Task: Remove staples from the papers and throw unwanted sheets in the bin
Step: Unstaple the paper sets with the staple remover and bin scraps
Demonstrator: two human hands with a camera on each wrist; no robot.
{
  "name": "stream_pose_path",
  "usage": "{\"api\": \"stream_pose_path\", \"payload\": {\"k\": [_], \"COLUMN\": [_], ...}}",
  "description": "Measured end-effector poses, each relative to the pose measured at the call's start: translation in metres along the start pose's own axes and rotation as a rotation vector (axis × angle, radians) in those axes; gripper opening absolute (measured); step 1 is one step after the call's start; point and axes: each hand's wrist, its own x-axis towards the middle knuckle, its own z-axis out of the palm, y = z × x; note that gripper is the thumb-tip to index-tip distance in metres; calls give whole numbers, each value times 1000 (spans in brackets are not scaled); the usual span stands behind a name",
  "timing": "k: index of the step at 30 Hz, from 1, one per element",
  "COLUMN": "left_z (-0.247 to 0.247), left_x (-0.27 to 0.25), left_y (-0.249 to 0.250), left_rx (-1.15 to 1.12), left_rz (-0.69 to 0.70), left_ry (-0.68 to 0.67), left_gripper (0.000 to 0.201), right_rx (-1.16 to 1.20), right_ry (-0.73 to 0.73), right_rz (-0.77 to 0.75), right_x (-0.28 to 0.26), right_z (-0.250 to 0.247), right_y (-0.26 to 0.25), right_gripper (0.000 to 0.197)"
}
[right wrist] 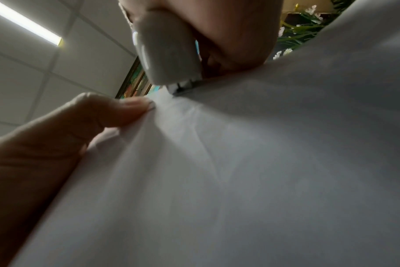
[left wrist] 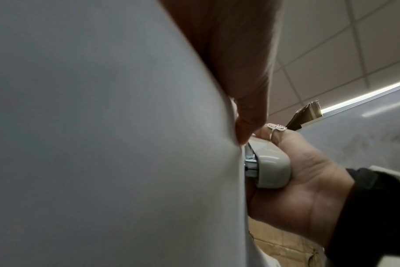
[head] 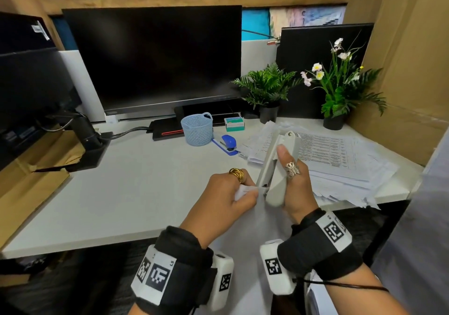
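My left hand pinches the top corner of a white paper sheet that hangs down over the desk's front edge towards me. My right hand grips a grey stapler held upright, its lower metal end set against that pinched corner. In the left wrist view the paper fills the left, with the stapler in the right hand. The right wrist view shows the stapler touching the paper beside my left thumb. No staple can be made out.
A loose pile of printed papers covers the desk's right side. Behind the hands stand a blue mesh basket, a blue stapler and a staple box. A monitor and two potted plants line the back.
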Motion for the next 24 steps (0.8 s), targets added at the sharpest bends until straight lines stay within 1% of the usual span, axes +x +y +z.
{"api": "stream_pose_path", "payload": {"k": [1,2,4,7,10,12,14,15,16,18,21,23,24], "left_z": [0,0,0,1,0,-2,-4,-5,-6,-10,-17,-20,-22], "left_x": [0,0,0,0,-1,-3,-5,-5,-5,-5,-5,-7,-8], "left_y": [0,0,1,0,-1,-2,-3,-5,-8,-16,-28,-37,-41], "left_rx": [-6,-13,-20,-20,-2,2,6,18,46,125,198,238,259], "left_rz": [-2,-7,-8,1,-2,7,2,-12,-31,-72,-146,-191,-206], "left_ry": [-7,-11,-10,-21,-50,-69,-74,-63,-42,11,60,57,45], "left_gripper": [11,11,13,22,18,18,19,15,12,13,13,14,14], "right_rx": [13,21,31,19,-21,-65,-95,-111,-129,-174,-270,-425,-546], "right_ry": [12,27,54,98,114,105,81,65,44,-4,-4,-42,-70], "right_rz": [26,40,59,54,33,2,-18,-9,20,131,364,506,555], "right_x": [1,1,3,4,1,-2,-4,-4,-2,9,42,62,69], "right_z": [1,1,2,3,7,9,12,14,17,22,19,11,6], "right_y": [0,-1,-1,0,-2,-3,-5,-4,-5,-5,3,12,18], "right_gripper": [47,49,40,34,24,17,18,21,25,35,50,50,52]}}
